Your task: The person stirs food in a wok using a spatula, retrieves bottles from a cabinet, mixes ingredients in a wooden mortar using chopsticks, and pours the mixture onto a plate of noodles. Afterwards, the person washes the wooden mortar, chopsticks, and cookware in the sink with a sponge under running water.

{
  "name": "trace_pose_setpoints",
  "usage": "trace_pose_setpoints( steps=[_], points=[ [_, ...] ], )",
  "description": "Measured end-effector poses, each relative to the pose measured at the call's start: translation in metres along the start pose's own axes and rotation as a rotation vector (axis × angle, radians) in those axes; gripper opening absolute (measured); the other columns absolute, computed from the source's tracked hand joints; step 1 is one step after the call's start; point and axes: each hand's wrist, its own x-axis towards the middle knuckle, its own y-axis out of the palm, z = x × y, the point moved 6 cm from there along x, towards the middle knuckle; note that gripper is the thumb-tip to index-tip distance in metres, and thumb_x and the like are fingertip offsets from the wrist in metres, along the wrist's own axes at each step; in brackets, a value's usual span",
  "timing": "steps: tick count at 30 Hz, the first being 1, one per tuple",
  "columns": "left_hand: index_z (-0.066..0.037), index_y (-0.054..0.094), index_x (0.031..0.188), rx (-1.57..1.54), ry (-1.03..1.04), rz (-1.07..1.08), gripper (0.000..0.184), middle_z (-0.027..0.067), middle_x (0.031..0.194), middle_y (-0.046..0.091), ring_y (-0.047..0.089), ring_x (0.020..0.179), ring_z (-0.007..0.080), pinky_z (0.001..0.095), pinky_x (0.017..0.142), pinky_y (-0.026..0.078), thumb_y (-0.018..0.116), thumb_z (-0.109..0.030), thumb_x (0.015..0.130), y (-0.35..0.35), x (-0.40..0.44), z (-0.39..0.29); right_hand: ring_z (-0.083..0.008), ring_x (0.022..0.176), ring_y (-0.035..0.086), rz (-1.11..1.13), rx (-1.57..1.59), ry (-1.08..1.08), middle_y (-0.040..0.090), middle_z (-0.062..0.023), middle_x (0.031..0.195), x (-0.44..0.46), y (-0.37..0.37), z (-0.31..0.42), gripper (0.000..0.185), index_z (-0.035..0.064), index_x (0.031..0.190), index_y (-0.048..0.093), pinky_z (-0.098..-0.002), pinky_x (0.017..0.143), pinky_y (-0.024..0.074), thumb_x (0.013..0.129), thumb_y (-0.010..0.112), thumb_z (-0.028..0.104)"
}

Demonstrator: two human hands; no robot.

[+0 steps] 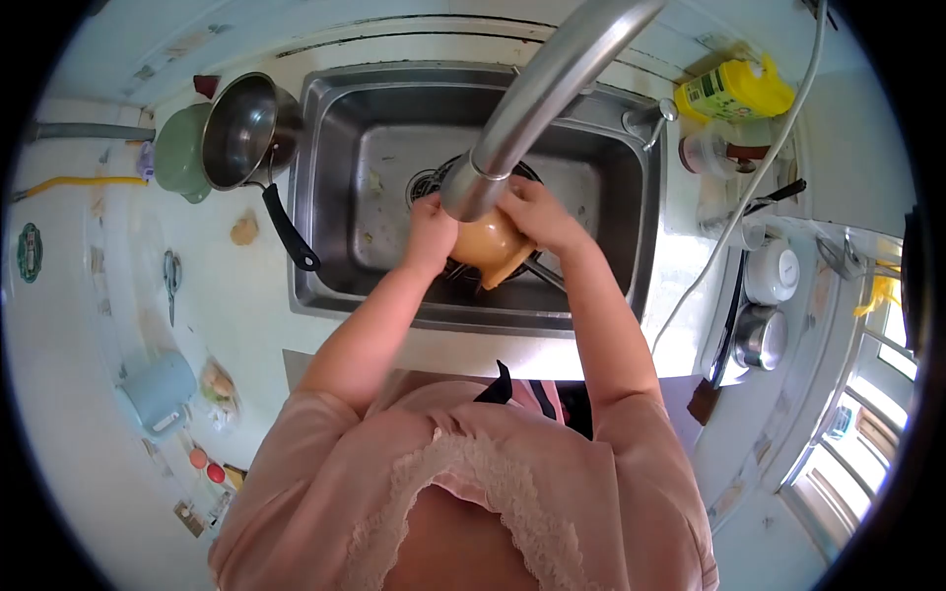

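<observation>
Over the steel sink (345, 197), my left hand (431, 234) and my right hand (540, 215) grip opposite sides of an orange-tan bowl-like vessel (485, 242). Its lip points down toward me. The fingers of both hands are curled at its far edge, partly hidden by the faucet (537, 108), whose head hangs directly over the vessel. Beneath it, dark round items and a dark handle (545, 275) show in the sink. Whether water is running cannot be made out.
Left of the sink are a steel pan (236, 128) with a black handle, a green basin (181, 153), scissors (171, 286) and a blue pitcher (161, 394). At right are a yellow bottle (739, 91), a white bowl (772, 272) and a metal pot (761, 338).
</observation>
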Motion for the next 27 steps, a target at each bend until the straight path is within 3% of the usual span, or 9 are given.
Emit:
trace_pose_setpoints(
  steps=[4,7,8,10,13,16,19,25,27],
  points=[
    [-0.005,0.062,0.074,-0.275,0.065,0.127,0.027,-0.0029,0.069,0.056,0.052,0.066,0.0074,0.0233,0.065,0.042,0.056,-0.026,0.090,0.007,0.015,0.000,-0.0277,0.098,0.063,0.409,0.786,0.284,0.060,-0.0163,0.112,-0.013,0.019,-0.025,0.069,0.0037,0.124,0.050,-0.0443,0.072,0.0568,0.083,0.055,0.058],
    [-0.005,0.060,0.078,-0.322,0.033,0.082,0.023,-0.0001,0.076,0.057,0.053,0.073,0.0089,0.0253,0.069,0.043,0.055,-0.023,0.091,-0.003,0.037,0.021,-0.0279,0.098,0.063,0.318,0.878,0.147,0.061,-0.0165,0.109,0.003,0.027,-0.040,0.067,0.0014,0.121,0.051,-0.0503,0.070,0.0564,0.084,0.056,0.057],
    [-0.005,0.059,0.081,-0.386,0.031,0.066,0.020,0.0018,0.081,0.058,0.054,0.078,0.0102,0.0268,0.071,0.044,0.054,-0.022,0.091,-0.004,0.040,0.025,-0.0218,0.094,0.063,0.224,0.908,0.099,0.063,-0.0129,0.104,0.009,0.028,-0.044,0.061,0.0012,0.117,0.054,-0.0401,0.072,0.0559,0.084,0.060,0.051],
    [-0.004,0.058,0.088,-0.515,0.029,0.030,0.015,0.0055,0.090,0.059,0.056,0.088,0.0126,0.0299,0.075,0.045,0.053,-0.019,0.091,-0.004,0.040,0.024,-0.0170,0.087,0.062,0.045,0.797,-0.012,0.063,-0.0097,0.101,0.011,0.021,-0.043,0.055,0.0009,0.114,0.057,-0.0326,0.072,0.0527,0.084,0.063,0.047],
    [0.001,0.052,0.107,-0.796,-0.331,0.159,0.021,0.0115,0.107,0.057,0.054,0.106,0.0230,0.0414,0.088,0.046,0.049,-0.011,0.090,0.003,0.028,0.031,-0.0087,0.066,0.055,-0.205,0.735,-0.163,0.060,-0.0014,0.075,0.002,0.014,-0.018,0.038,0.0040,0.093,0.063,-0.0233,0.060,0.0440,0.089,0.059,0.041],
    [-0.001,0.046,0.120,-0.447,-0.784,0.261,0.033,0.0142,0.114,0.054,0.052,0.111,0.0352,0.0556,0.092,0.044,0.046,-0.004,0.087,0.000,0.005,0.033,-0.0067,0.050,0.050,-0.285,0.561,-0.230,0.057,0.0016,0.063,-0.001,0.004,-0.016,0.038,0.0036,0.083,0.065,-0.0217,0.046,0.0363,0.092,0.056,0.040],
    [-0.008,0.042,0.129,-0.413,-0.718,0.327,0.046,0.0158,0.120,0.051,0.051,0.111,0.0409,0.0630,0.085,0.046,0.046,0.000,0.085,0.001,0.005,0.043,-0.0096,0.055,0.052,-0.371,0.303,-0.267,0.058,-0.0031,0.063,-0.001,0.003,-0.017,0.038,0.0002,0.084,0.063,-0.0260,0.050,0.0418,0.093,0.053,0.036],
    [-0.011,0.044,0.128,-0.251,-0.551,0.157,0.050,0.0128,0.116,0.055,0.059,0.103,0.0277,0.0426,0.074,0.054,0.054,0.001,0.081,-0.008,0.008,0.044,-0.0395,0.067,0.058,-0.783,-0.232,-0.644,0.059,-0.0220,0.073,-0.022,0.000,0.031,0.028,-0.0012,0.078,0.058,-0.0427,0.059,0.0445,0.087,0.061,0.025],
    [-0.010,0.045,0.127,-0.197,-0.521,0.169,0.049,0.0117,0.114,0.056,0.059,0.101,0.0248,0.0385,0.073,0.054,0.056,-0.001,0.080,-0.009,0.013,0.040,-0.0400,0.069,0.058,-0.775,-0.277,-0.661,0.058,-0.0205,0.070,-0.024,0.003,0.042,0.023,-0.0004,0.079,0.055,-0.0443,0.060,0.0448,0.086,0.061,0.021]
  ],
)
